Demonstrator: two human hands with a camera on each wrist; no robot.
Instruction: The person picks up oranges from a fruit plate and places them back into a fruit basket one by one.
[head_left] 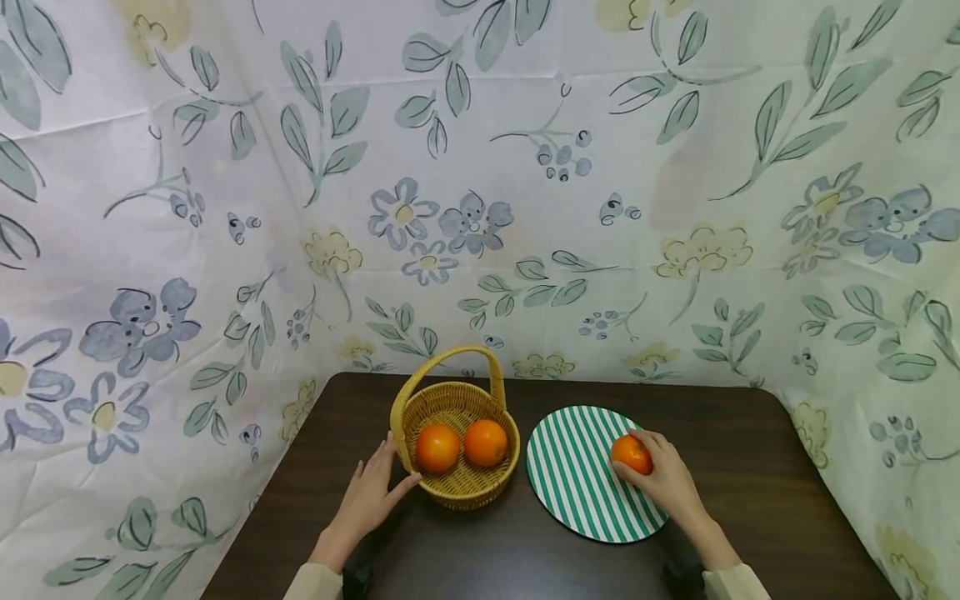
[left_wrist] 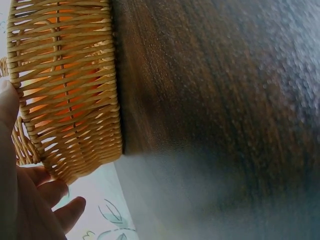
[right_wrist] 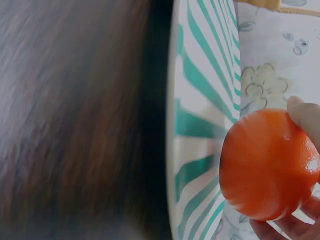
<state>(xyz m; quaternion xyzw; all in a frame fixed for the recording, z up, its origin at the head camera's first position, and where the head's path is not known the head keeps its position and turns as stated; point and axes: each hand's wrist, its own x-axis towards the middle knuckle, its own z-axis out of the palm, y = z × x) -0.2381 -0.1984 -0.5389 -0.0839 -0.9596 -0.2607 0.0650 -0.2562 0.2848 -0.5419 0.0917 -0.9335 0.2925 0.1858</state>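
A yellow woven basket (head_left: 467, 497) with an arched handle stands on the table, and two oranges (head_left: 437, 448) (head_left: 486, 442) lie inside it. My left hand (head_left: 367, 493) is at the basket's left side, its thumb by the front rim and its fingers spread beside the handle. In the left wrist view, the thumb and fingers lie about the basket's wicker wall (left_wrist: 70, 90). With thumb and fingers, my right hand (head_left: 671, 479) grips another orange (head_left: 631, 454) at the right part of a round green-and-white striped plate (head_left: 573, 467). Whether this orange touches the plate I cannot tell.
The dark wooden table (head_left: 465, 558) carries the basket at left of centre and the plate to its right. Behind and along the sides hangs a white cloth (head_left: 465, 317) with printed leaves and flowers. The plate's edge (right_wrist: 172, 125) stands close to the right wrist camera.
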